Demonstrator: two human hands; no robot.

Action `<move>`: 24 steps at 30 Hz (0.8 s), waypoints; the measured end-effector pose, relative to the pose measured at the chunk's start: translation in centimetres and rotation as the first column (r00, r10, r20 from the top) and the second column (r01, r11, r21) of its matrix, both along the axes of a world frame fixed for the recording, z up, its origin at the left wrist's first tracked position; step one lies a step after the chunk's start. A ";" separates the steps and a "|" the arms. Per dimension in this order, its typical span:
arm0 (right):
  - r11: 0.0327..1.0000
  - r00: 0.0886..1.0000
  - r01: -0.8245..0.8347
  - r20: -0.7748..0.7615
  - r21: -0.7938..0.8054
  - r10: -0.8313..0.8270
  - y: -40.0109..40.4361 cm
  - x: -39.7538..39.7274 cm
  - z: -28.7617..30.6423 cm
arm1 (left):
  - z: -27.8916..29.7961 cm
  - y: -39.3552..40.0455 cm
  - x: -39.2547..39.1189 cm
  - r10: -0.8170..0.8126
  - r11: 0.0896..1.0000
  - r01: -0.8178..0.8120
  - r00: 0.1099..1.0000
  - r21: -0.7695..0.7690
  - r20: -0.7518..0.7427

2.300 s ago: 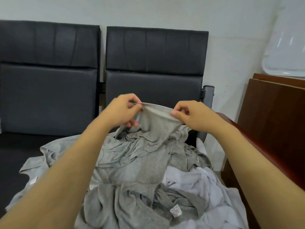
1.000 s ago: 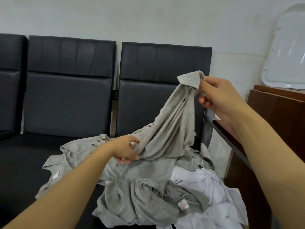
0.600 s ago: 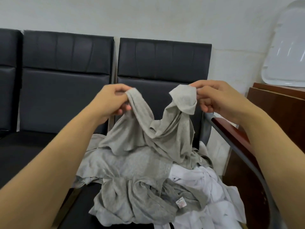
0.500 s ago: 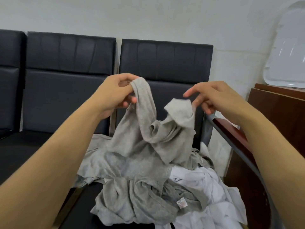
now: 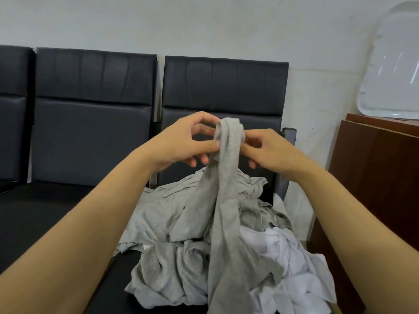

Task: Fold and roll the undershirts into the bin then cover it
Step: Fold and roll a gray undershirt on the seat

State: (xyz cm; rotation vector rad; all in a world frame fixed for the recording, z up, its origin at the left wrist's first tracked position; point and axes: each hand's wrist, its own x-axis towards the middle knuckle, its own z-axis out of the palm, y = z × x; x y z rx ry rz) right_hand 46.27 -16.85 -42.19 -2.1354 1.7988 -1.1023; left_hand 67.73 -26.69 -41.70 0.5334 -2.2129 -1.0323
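Both hands meet in front of the chest, raised over a heap of laundry; the left hand (image 5: pixel 181 141) pinches the top of a soft grey cotton undershirt (image 5: pixel 226 189) between thumb and fingers, and the right hand (image 5: pixel 269 150) pinches the same bunched top from the other side, the 2 hands almost touching; the undershirt hangs down from them as a long narrow strip, its lower end draped over the heap; the heap of crumpled grey and white undershirts (image 5: pixel 283 257) lies on the seat of a black padded leather chair (image 5: pixel 226 87), with a second black padded chair (image 5: pixel 95 109) just beside it on the left; a dark brown wooden cabinet (image 5: pixel 383 177) stands to the right; on it a translucent white plastic bin lid (image 5: pixel 394 64) leans against the pale wall.
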 end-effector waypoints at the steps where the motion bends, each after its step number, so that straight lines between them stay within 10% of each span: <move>1: 1.000 0.997 -0.003 0.074 -0.012 0.004 0.1 -0.3 0.0 | -0.3 -0.3 0.2 0.003 1.000 -0.004 0.997 0.014 0.081; 15: 0.991 0.858 -0.094 0.512 0.096 0.032 -0.2 -2.1 -0.9 | -2.7 -1.6 0.2 0.012 0.996 -0.044 0.931 0.080 0.365; 24: 0.994 0.927 0.066 0.364 0.083 -0.092 -0.4 -3.4 -1.2 | -2.8 -1.3 0.1 0.070 0.997 -0.071 0.931 -0.012 0.358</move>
